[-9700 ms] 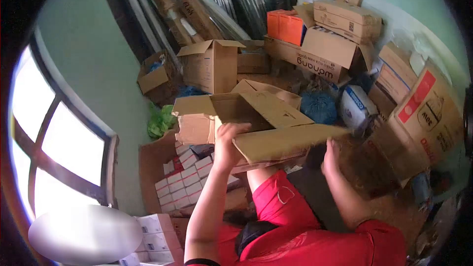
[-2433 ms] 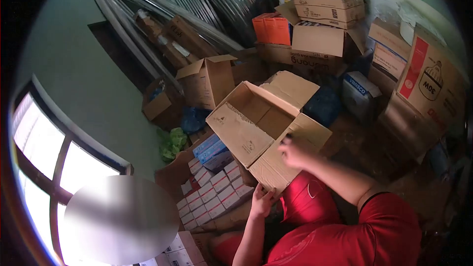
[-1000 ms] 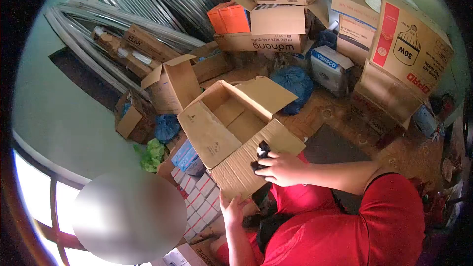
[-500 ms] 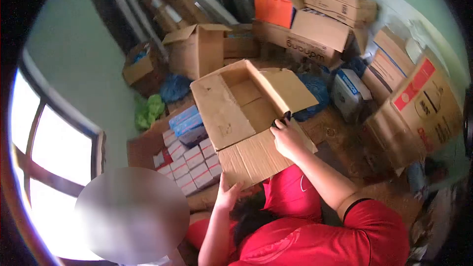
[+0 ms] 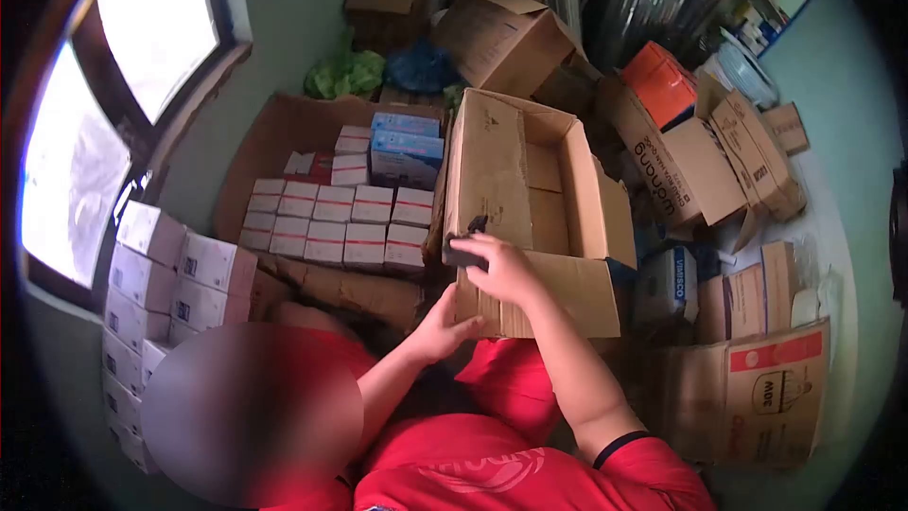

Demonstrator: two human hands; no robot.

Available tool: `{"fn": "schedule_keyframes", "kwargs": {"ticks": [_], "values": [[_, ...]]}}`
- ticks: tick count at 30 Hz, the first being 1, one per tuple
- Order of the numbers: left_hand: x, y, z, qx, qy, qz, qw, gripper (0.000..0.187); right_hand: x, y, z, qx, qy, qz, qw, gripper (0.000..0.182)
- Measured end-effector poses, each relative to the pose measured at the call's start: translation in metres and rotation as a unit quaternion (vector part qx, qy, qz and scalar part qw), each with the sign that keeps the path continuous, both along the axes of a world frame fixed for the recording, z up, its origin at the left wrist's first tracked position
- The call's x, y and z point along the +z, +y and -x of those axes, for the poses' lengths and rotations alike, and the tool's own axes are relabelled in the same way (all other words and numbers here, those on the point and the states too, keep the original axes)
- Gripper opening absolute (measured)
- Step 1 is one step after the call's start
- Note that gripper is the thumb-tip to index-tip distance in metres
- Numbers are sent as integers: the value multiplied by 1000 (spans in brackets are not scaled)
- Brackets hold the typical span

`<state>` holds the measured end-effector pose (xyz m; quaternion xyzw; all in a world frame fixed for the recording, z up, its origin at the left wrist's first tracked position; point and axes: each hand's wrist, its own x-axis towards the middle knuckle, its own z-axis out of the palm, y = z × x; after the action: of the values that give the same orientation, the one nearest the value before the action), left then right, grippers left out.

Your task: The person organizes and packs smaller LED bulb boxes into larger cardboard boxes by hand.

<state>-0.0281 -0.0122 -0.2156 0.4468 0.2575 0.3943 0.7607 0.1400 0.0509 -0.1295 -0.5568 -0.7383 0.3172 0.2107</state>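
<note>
An open cardboard box [image 5: 497, 180] lies in front of me, its inside showing and its flaps folded outward. My left hand [image 5: 440, 326] grips the box at its near left corner, thumb over the front flap [image 5: 567, 298]. At the upper left edge of that flap is my right hand [image 5: 501, 270], fingers closed around a small black tool [image 5: 465, 251] pressed against the box's left side. The tool's exact kind is not clear from here.
Left of the box, a large carton [image 5: 265, 123] holds rows of small white boxes [image 5: 326, 227] and blue boxes [image 5: 407, 156]. More white boxes [image 5: 137, 274] are stacked by the window. Cartons [image 5: 700, 161] crowd the right side. A blurred oval [image 5: 255, 407] hides the lower left.
The view has swung toward the left, revealing the stacked white boxes. My right hand and the black tool have moved from the box's right side to its left side.
</note>
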Motion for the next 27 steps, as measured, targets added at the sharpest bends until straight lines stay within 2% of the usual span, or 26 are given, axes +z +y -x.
{"fn": "schedule_keyframes", "kwargs": {"ticks": [1, 2, 5, 7, 8, 9, 10, 11, 12, 13, 14, 15, 17, 19, 21, 22, 23, 25, 27], "values": [[-2, 0, 1, 4, -23, 31, 999, 59, 0, -12, -1, 28, -25, 10, 999, 54], [-4, -1, 3, -7, -51, 65, 997, 61, -12, -25, -7, 60, -70, -28, 995, 54], [-7, -1, 12, -43, -121, 138, 982, 67, -5, -71, -23, 126, -46, 33, 990, 56], [-11, 2, 18, -55, -150, 145, 976, 71, 9, -100, -36, 105, -66, 55, 991, 54], [-12, 9, 23, -81, -144, 126, 978, 76, 8, -112, -49, 82, -71, 45, 993, 52], [-10, 10, 22, -64, -166, 109, 978, 77, 11, -119, -62, 45, -55, 32, 997, 52], [-6, 13, 23, -67, -150, 111, 980, 77, 8, -124, -77, -16, -38, -8, 999, 50], [1, 16, 27, -74, -129, 111, 983, 77, 8, -124, -93, -91, 25, 1, 996, 47], [4, 16, 29, -74, -119, 108, 984, 77, 14, -123, -95, -170, 40, -54, 983, 41], [9, 17, 30, -77, -108, 103, 986, 77, 17, -121, -114, -290, -74, 12, 954, 38], [13, 19, 28, -81, -99, 96, 987, 77, -3, -118, -141, -331, -129, -2, 935, 32], [15, 19, 25, -80, -102, 87, 988, 77, -24, -114, -150, -314, -118, -138, 932, 31], [15, 14, 19, -73, -109, 72, 989, 77, -32, -107, -128, -342, -135, -53, 928, 39], [23, 12, 16, -87, -88, 53, 991, 76, -24, -99, -82, -250, 74, 30, 965, 48], [26, 8, 10, -91, -86, 55, 991, 76, -40, -88, -38, -122, 95, -74, 985, 57], [9, 9, 3, -56, -20, -85, 995, 76, -25, -83, -12, -75, 20, -70, 995, 60], [6, 5, 7, -67, 44, -81, 993, 73, -8, -79, 10, -30, -53, -66, 996, 64], [3, 6, 16, -115, -35, -12, 993, 70, -7, -68, 24, -11, -85, -63, 994, 64], [1, 4, 30, -176, -58, 45, 982, 68, -17, -67, 24, 15, -57, -36, 998, 60]]}}
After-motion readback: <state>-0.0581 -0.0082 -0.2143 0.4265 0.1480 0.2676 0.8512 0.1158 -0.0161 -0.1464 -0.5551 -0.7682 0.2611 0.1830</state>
